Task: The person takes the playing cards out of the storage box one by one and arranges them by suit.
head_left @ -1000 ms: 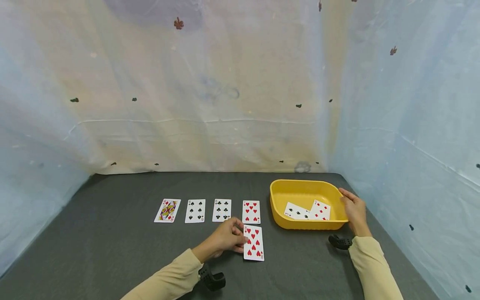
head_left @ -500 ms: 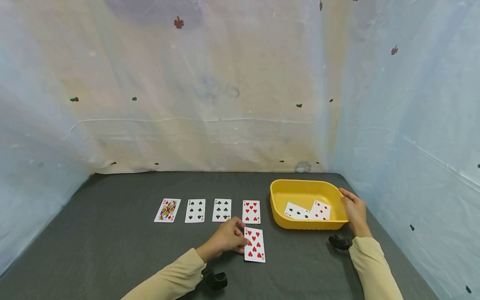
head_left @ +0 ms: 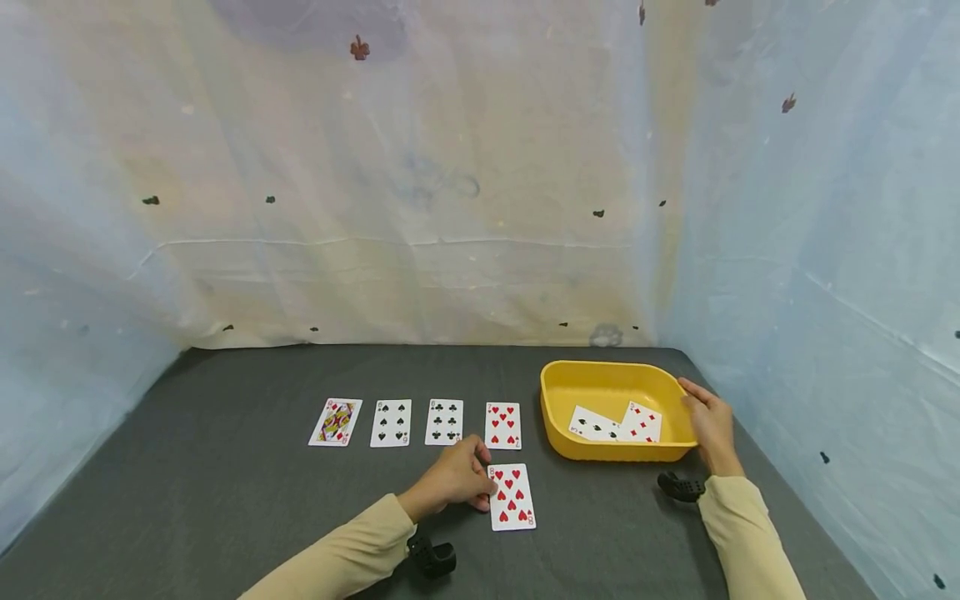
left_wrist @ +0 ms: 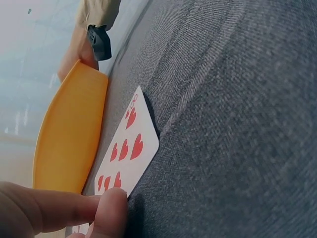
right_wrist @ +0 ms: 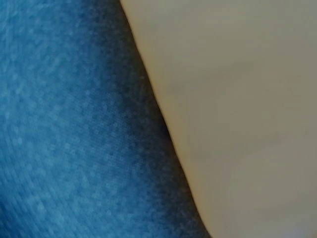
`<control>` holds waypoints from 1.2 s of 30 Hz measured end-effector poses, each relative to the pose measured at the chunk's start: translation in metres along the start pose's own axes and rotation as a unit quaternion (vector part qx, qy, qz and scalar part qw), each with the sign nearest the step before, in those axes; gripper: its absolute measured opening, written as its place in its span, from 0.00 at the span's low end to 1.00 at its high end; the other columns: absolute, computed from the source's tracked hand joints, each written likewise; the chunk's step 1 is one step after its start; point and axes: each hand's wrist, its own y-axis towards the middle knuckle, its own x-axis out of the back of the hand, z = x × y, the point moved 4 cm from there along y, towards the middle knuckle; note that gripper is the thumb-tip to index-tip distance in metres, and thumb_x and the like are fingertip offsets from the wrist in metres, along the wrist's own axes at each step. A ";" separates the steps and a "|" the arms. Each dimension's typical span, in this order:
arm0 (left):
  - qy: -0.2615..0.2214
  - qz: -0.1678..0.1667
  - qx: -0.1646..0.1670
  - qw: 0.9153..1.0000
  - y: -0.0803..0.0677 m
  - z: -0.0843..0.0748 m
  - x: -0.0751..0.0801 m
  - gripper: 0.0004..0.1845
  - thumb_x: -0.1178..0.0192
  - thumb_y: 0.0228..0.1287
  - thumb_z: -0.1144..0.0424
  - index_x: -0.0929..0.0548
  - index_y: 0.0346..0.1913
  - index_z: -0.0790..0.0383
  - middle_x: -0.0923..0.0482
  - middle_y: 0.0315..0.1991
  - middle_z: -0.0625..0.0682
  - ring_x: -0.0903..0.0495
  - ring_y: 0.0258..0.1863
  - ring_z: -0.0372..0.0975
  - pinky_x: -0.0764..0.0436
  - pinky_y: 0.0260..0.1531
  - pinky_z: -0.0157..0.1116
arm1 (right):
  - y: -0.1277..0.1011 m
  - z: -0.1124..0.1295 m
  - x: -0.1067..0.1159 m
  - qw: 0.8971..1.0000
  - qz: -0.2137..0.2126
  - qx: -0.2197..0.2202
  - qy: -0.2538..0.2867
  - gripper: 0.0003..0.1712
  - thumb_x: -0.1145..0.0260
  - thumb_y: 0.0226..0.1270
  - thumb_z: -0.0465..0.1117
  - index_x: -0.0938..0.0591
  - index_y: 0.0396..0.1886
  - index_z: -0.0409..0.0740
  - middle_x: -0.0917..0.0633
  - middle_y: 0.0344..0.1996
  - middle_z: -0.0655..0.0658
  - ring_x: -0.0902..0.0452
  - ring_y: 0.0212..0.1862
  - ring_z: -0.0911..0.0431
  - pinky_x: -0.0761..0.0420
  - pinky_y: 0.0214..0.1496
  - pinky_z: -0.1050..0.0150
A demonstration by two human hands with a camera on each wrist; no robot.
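Observation:
My left hand point(head_left: 453, 477) pinches the left edge of an eight of hearts playing card point(head_left: 513, 498) between thumb and fingers, face up and just above or on the dark cloth. In the left wrist view the thumb presses on one edge of the card point(left_wrist: 128, 148). Farther right, my right hand point(head_left: 711, 425) grips the right rim of a yellow plastic tray point(head_left: 592, 371). Inside the tray lie a spade card point(head_left: 592, 422) and a diamond card point(head_left: 641, 422). Skin and cloth fill the blurred right wrist view.
Behind the held card a face-up row runs from a queen of diamonds point(head_left: 335, 422) through a six of spades point(head_left: 391, 423) and a six of clubs point(head_left: 445, 421) to a seven of hearts point(head_left: 502, 425). Pale sheeting point(head_left: 420, 292) closes off the table's back and sides.
The eight of hearts and my left hand have shifted slightly toward me and to the right, away from the seven of hearts. My right hand and the tray stay put.

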 end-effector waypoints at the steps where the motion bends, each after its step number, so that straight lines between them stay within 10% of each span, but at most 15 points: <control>1: 0.002 0.000 0.000 1.000 0.000 0.000 0.000 0.18 0.36 0.47 0.84 0.30 0.40 0.72 0.25 0.20 0.56 0.24 0.13 0.37 0.19 0.16 0.37 | 0.000 -0.001 0.000 1.000 -0.002 -0.001 -0.001 0.25 0.56 0.79 0.40 0.34 0.72 0.39 0.36 0.69 0.33 0.33 0.62 0.41 0.22 0.43 0.73; 17: -0.046 0.042 0.003 0.998 0.007 -0.014 0.009 0.16 0.34 0.54 0.78 0.29 0.43 0.75 0.25 0.24 0.54 0.23 0.19 0.39 0.17 0.24 0.41 | -0.001 -0.001 0.000 1.000 -0.010 0.004 -0.008 0.25 0.55 0.79 0.40 0.33 0.71 0.38 0.35 0.68 0.33 0.32 0.62 0.41 0.23 0.41 0.76; 36: 0.010 0.070 -0.148 0.986 0.041 -0.079 0.003 0.13 0.35 0.64 0.64 0.24 0.48 0.66 0.27 0.31 0.52 0.26 0.25 0.40 0.21 0.29 0.36 | 0.002 -0.002 -0.001 1.000 -0.016 0.005 -0.021 0.24 0.56 0.79 0.39 0.32 0.70 0.39 0.34 0.68 0.33 0.31 0.61 0.40 0.23 0.41 0.75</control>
